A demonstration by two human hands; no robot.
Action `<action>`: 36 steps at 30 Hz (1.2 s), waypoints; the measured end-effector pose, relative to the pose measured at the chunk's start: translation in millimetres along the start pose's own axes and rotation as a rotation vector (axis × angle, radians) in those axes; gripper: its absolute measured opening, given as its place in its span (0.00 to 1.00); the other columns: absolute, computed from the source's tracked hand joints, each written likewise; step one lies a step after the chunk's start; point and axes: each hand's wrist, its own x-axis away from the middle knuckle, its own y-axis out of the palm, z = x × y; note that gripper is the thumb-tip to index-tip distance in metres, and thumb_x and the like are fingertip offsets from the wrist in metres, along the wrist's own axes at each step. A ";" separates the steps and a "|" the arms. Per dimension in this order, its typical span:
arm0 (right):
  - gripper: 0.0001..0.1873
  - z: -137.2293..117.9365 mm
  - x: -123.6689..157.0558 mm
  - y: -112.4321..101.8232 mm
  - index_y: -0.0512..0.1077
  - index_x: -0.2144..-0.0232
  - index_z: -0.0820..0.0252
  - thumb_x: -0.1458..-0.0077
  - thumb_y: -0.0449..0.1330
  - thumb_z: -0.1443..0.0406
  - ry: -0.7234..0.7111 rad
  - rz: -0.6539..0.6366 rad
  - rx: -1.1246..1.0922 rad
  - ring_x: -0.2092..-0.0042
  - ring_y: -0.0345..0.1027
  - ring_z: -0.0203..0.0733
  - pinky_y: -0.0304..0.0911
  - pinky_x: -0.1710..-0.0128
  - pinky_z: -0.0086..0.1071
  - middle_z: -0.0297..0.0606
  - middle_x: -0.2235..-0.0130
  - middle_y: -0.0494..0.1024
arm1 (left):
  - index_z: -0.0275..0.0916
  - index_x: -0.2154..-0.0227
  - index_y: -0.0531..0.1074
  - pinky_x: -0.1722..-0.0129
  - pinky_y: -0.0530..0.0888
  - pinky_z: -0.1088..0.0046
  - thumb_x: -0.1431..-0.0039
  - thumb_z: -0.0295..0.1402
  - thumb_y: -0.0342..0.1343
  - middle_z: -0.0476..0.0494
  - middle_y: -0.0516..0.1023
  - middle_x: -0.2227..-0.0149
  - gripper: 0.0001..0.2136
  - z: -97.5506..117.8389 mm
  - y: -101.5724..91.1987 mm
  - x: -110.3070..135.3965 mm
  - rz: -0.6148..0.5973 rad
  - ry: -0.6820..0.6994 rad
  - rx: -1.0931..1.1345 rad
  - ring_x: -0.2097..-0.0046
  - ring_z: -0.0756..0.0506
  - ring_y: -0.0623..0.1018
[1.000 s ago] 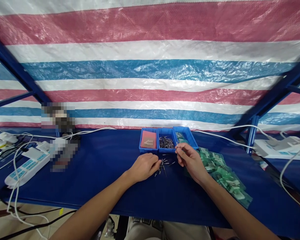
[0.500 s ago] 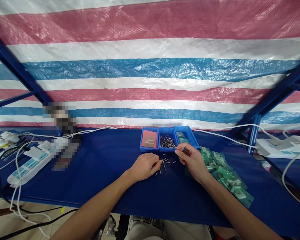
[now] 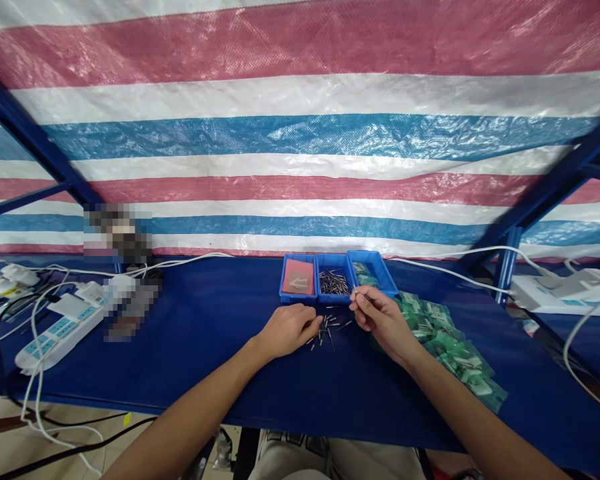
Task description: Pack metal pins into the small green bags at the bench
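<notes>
My left hand [image 3: 291, 329] rests on the blue table, its fingers curled in and its thumb beside a small loose pile of thin metal bits [image 3: 326, 331]. Whatever lies inside those fingers, if anything, is hidden. My right hand [image 3: 380, 320] is closed in a pinch in front of the bins; a tiny pale tip shows at its fingertips, too small to name. Behind the pile, a blue bin [image 3: 334, 298] holds many of the same metal bits [image 3: 334, 281]. To its left stands a blue bin [image 3: 298, 297] with a pink sheet [image 3: 300, 270] inside.
A third blue bin [image 3: 386, 267] holds green packets [image 3: 364, 275]. More green plastic packets [image 3: 455, 347] lie heaped beside my right forearm. Power strips [image 3: 63, 333] with white cables lie left and right. A striped tarp [image 3: 300, 133] hangs behind the table.
My right hand has shifted slightly and turned, its pinched fingertips now pointing up more. My left hand stays almost in place by the loose bits.
</notes>
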 end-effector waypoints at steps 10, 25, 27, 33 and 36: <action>0.17 -5.8 -2.3 -2.4 0.79 0.60 0.57 0.43 0.76 0.53 0.089 0.024 -0.226 0.74 0.54 0.29 0.52 0.79 0.24 0.33 0.67 0.70 | 0.40 0.66 0.70 0.67 0.64 0.72 0.21 0.39 0.48 0.49 0.75 0.70 0.15 0.5 -2.9 0.3 -0.079 -0.084 0.002 0.68 0.48 0.74; 0.19 -2.7 1.2 3.3 0.78 0.62 0.54 0.47 0.77 0.52 0.027 0.010 -0.104 0.71 0.58 0.33 0.55 0.78 0.25 0.32 0.68 0.69 | 0.40 0.64 0.72 0.65 0.66 0.73 0.21 0.39 0.48 0.50 0.76 0.70 0.14 -2.3 -1.0 1.5 -0.035 -0.103 -0.003 0.68 0.48 0.76; 0.19 -3.9 2.0 4.5 0.79 0.62 0.55 0.47 0.77 0.50 0.032 0.002 -0.093 0.71 0.58 0.33 0.55 0.79 0.26 0.34 0.66 0.70 | 0.40 0.64 0.72 0.66 0.66 0.73 0.21 0.39 0.48 0.50 0.76 0.70 0.14 -1.8 -1.3 1.2 -0.033 -0.103 -0.005 0.68 0.49 0.75; 0.21 -5.1 3.5 5.6 0.80 0.63 0.57 0.46 0.76 0.48 0.073 -0.016 -0.095 0.72 0.56 0.32 0.54 0.79 0.26 0.35 0.66 0.70 | 0.40 0.64 0.72 0.68 0.64 0.73 0.21 0.39 0.49 0.50 0.75 0.71 0.14 -4.1 1.1 0.9 0.008 -0.084 -0.012 0.69 0.49 0.75; 0.21 -5.2 3.9 6.5 0.80 0.63 0.57 0.46 0.76 0.48 0.085 -0.023 -0.107 0.73 0.56 0.32 0.53 0.79 0.26 0.35 0.67 0.70 | 0.40 0.66 0.72 0.69 0.63 0.73 0.21 0.38 0.48 0.50 0.74 0.72 0.16 -4.0 1.0 1.1 0.071 -0.061 -0.007 0.71 0.50 0.73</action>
